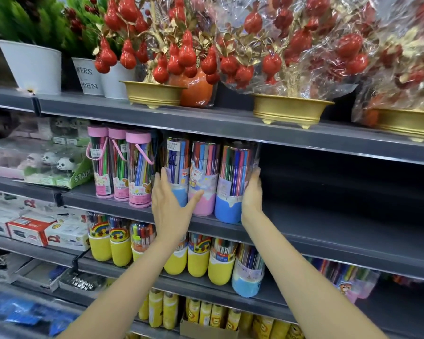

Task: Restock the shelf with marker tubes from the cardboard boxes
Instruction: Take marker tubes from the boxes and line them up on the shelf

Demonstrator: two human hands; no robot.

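Three clear marker tubes stand side by side on the grey middle shelf (328, 223): a blue-based tube (175, 167) on the left, a pink-based tube (203, 177) in the middle and another blue-based tube (231, 187) on the right. My left hand (168, 204) lies flat with straight fingers against the left tube's side, thumb reaching toward the pink one. My right hand (252, 194) presses flat on the right tube's outer side. Three pink-lidded marker tubes (123, 165) stand just to the left.
Right of the group the middle shelf is bare and dark. Gold pots (289, 111) with red fruit decorations sit on the shelf above. Yellow-based marker tubes (196, 260) fill the shelf below. Panda stapler boxes (59, 170) are at the left.
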